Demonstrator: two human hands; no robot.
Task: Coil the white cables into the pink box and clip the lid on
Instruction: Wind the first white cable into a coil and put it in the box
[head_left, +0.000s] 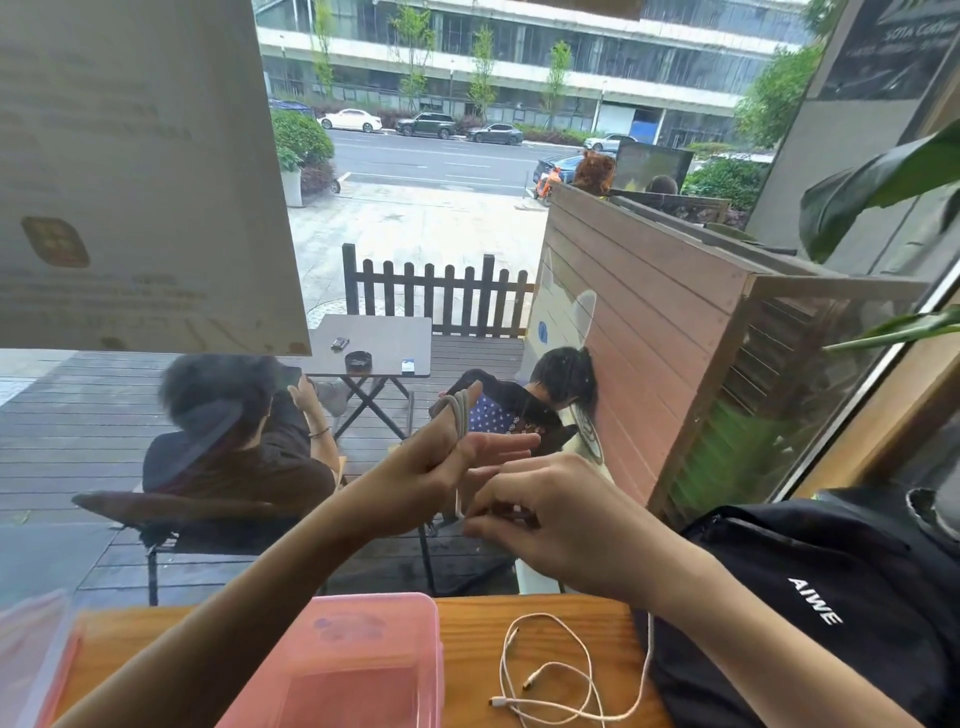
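Note:
My left hand (441, 457) is raised above the table, with a white cable (460, 410) wound in several loops around its upright fingers. My right hand (550, 509) is just to its right with fingers curled, pinching what looks like the cable's loose end. Whether it truly holds it is hard to see. The pink box (363, 670) stands open on the wooden table (467, 613) below my left forearm. A second white cable (550, 675) lies loose on the table to the right of the box.
A black backpack (831, 597) sits on the table at the right, touching the loose cable. A translucent pink lid (31, 654) lies at the far left edge. Behind the table is a window with people seated outside.

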